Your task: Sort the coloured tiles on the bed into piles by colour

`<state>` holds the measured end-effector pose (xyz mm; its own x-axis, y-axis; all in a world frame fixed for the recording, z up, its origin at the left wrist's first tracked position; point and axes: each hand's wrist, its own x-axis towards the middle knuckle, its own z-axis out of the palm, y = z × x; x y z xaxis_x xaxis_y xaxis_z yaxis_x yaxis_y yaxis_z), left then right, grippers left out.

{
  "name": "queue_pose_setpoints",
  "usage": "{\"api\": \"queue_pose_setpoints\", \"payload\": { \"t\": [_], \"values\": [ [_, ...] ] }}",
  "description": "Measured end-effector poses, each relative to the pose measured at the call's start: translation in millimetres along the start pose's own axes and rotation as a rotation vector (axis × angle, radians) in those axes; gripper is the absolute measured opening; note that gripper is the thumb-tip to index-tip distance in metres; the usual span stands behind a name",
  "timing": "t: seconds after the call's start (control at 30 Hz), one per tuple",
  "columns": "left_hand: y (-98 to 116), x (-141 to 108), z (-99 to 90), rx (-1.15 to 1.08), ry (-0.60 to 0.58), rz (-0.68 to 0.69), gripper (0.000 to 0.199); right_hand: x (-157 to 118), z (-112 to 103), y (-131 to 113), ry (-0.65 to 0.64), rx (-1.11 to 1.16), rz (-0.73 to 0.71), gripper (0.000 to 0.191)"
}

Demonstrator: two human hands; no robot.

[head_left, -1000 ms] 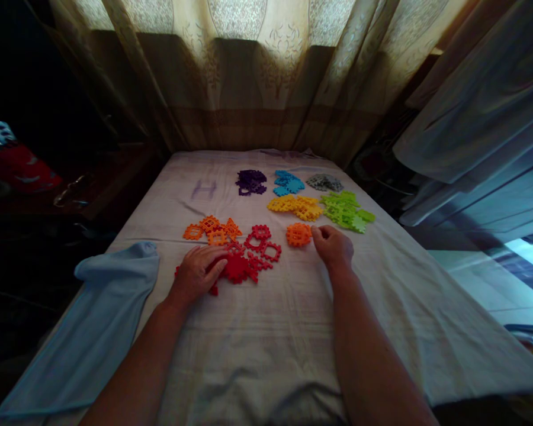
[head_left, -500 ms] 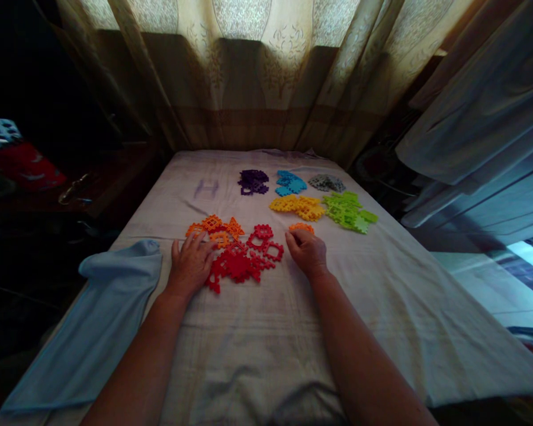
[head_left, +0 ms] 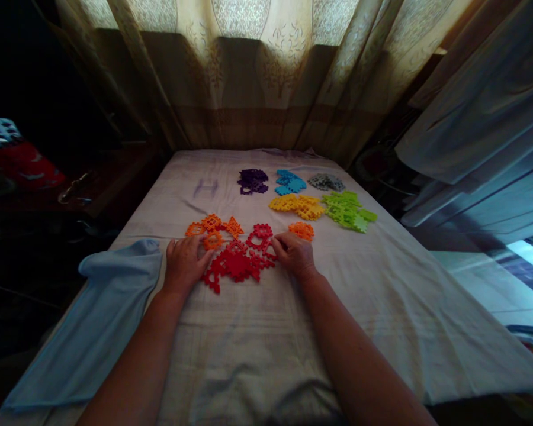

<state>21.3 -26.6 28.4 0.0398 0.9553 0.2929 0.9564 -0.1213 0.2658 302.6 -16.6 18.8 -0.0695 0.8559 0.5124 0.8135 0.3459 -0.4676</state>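
Note:
My left hand (head_left: 186, 260) reaches over the left side of the pile, its fingertips on an orange square interlocking piece (head_left: 212, 239). The thumb stands a little lower, near the red pieces. With fingers curled together, my right hand (head_left: 294, 254) is at the right edge of the red pile, pinching at a red square piece (head_left: 270, 249) that it mostly covers. Between the hands lie several red notched pieces (head_left: 237, 264). More orange pieces (head_left: 212, 222) lie just beyond my left hand. A small orange pile (head_left: 301, 230) sits just past my right hand.
Sorted piles lie farther back: purple (head_left: 253, 181), blue (head_left: 290, 183), grey (head_left: 327, 181), yellow (head_left: 296, 207) and green (head_left: 349, 211). A light blue cloth (head_left: 111, 325) lies along the left edge of the sheet-covered table (head_left: 257, 355). Curtains (head_left: 249, 89) hang behind.
My right hand has moved left from the small orange pile to the red pieces. My left hand has drawn back slightly, and the orange square piece has shifted left with it.

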Motion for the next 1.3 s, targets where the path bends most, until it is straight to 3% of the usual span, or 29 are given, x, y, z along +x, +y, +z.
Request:
{"api": "queue_pose_setpoints", "payload": {
  "t": [0.13,0.33,0.53,0.67,0.83,0.97,1.13,1.3],
  "values": [
    [5,0,-1.8,-0.07,0.132,0.024,0.035,0,3,-11,-0.011,0.146,0.012,0.023],
    [32,-11,9.0,-0.22,0.196,0.401,0.036,-1,10,-32,-0.139,0.541,0.138,0.032],
    [39,-16,15.8,-0.24,0.266,0.5,0.04,-3,24,-39,-0.202,0.744,0.192,0.032],
    [32,-13,14.0,-0.249,0.244,0.478,0.044,5,12,-17,-0.086,0.659,0.248,0.034],
    [16,-7,14.8,-0.211,0.262,0.341,0.031,15,-26,43,0.163,0.517,0.399,0.031],
    [9,2,15.5,-0.193,0.213,0.259,0.029,13,-42,76,0.141,0.545,0.565,0.032],
    [14,25,10.3,-0.064,0.043,0.266,0.032,8,-37,86,0.093,0.528,0.662,0.027],
    [25,56,8.0,0.092,-0.137,0.34,0.041,7,-29,90,0.171,0.412,0.604,0.027]
  ]
}}
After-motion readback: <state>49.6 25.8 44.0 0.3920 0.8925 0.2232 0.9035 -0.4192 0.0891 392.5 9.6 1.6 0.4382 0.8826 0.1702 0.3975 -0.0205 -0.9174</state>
